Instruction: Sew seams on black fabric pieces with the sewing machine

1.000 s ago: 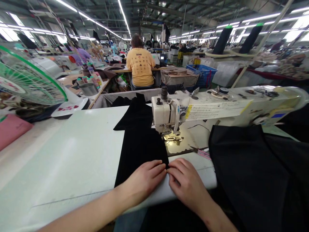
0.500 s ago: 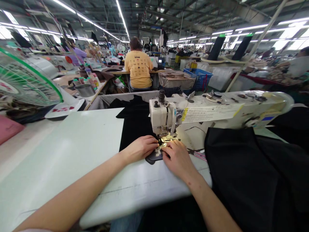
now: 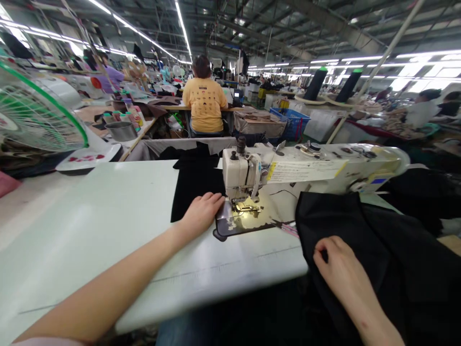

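Note:
My left hand (image 3: 203, 211) lies with outstretched fingers on the right edge of a black fabric piece (image 3: 183, 192), beside the sewing machine's head. The white sewing machine (image 3: 237, 173) has its needle area lit, and its metal bed plate (image 3: 252, 218) is uncovered. At the right, my right hand (image 3: 338, 264) is over a pile of black fabric (image 3: 334, 216), thumb and forefinger pinched together. Whether cloth is between those fingertips cannot be made out. Pink-handled snips (image 3: 289, 229) lie on the table between the bed plate and the pile.
A white table (image 3: 144, 192) spreads to the left, with a green-rimmed fan (image 3: 46, 110) behind its far left. Ahead, a person in a yellow shirt (image 3: 204, 103) sits facing away. Dark thread cones (image 3: 317, 84) stand behind the machine, and a blue crate (image 3: 290, 122) is farther back.
My right hand has left the needle area and moved right, onto the black fabric pile. My left hand has shifted left off the bed plate, its fingers straighter. The view has turned slightly.

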A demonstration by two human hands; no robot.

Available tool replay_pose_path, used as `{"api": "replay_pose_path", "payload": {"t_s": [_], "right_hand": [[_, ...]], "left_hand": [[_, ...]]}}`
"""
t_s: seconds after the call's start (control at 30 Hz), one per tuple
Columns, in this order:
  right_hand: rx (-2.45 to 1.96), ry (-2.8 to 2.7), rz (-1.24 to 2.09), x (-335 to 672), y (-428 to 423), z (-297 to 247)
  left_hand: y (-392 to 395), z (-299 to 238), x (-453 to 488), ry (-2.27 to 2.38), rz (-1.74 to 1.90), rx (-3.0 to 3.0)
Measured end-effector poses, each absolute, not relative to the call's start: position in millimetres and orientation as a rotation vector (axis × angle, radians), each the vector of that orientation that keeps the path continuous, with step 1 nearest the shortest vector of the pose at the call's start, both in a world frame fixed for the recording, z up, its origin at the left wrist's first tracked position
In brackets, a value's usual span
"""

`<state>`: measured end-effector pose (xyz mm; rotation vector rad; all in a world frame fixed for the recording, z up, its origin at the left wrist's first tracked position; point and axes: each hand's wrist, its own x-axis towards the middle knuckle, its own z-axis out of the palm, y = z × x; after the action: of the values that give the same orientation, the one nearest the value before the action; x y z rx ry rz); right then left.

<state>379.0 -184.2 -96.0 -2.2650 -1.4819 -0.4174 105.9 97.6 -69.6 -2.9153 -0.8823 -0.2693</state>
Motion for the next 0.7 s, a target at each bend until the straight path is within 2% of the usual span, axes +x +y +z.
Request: {"api": "replay_pose_path", "payload": {"t_s": [0.1, 0.2, 0.33, 0.43, 0.57, 0.7], "right_hand": [[-2.244, -1.440, -0.372, 379, -177, -94], [-2.252, -1.395, -0.375, 375, -182, -83], [-2.206, -1.538, -0.336, 348, -205, -74], [-2.253, -1.620, -0.438, 322, -220, -84], [-2.281, -1.474, -0.469, 317, -231, -102], [-2.157, -1.166, -0.390, 329, -239, -81]], "left_hand": [[109, -61, 105, -1.086, -0.300, -2.816], [86, -49, 106, -1.080, -0.301, -2.821], [19, -39, 112, -0.713, -0.356, -3.034], [-21, -40, 117, -0.379, -0.474, -3.166], [-42, -52, 123, -0.173, -0.495, -3.272], [-54, -54, 131, -0.136, -0.513, -3.272]]}}
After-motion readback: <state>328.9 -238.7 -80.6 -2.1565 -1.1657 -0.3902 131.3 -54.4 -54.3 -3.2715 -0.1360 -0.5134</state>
